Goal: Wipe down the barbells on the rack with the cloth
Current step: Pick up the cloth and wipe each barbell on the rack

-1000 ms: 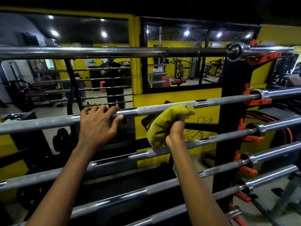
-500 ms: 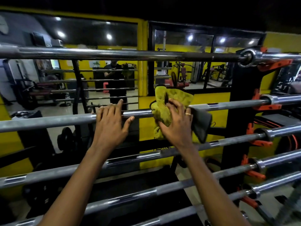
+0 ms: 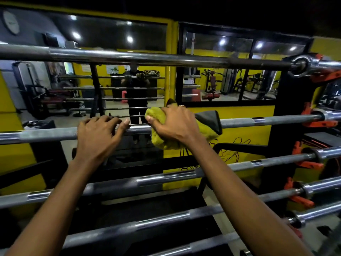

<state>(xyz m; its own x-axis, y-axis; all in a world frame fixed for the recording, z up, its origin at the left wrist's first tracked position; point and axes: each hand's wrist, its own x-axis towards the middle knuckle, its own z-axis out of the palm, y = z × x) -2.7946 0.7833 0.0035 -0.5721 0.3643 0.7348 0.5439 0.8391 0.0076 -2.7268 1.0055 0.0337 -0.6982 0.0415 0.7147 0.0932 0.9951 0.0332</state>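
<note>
Several steel barbells lie across a black rack with orange hooks (image 3: 313,124). My left hand (image 3: 99,135) grips the second barbell from the top (image 3: 258,121), fingers curled over it. Just to the right, my right hand (image 3: 173,124) presses a yellow cloth with a dark grey corner (image 3: 206,132) around the same bar. The cloth hides the bar under my palm. The top barbell (image 3: 147,58) runs above both hands, and lower barbells (image 3: 166,178) cross under my forearms.
Behind the rack is a yellow wall with mirrors (image 3: 110,89) reflecting the gym, machines and a person at the bars. The black rack upright (image 3: 287,145) stands at the right, with bar sleeves (image 3: 328,152) sticking out past it.
My right hand went from holding the cloth below the bar to wrapping it over the second barbell, then slid it left toward my left hand. The left hand kept its grip.
</note>
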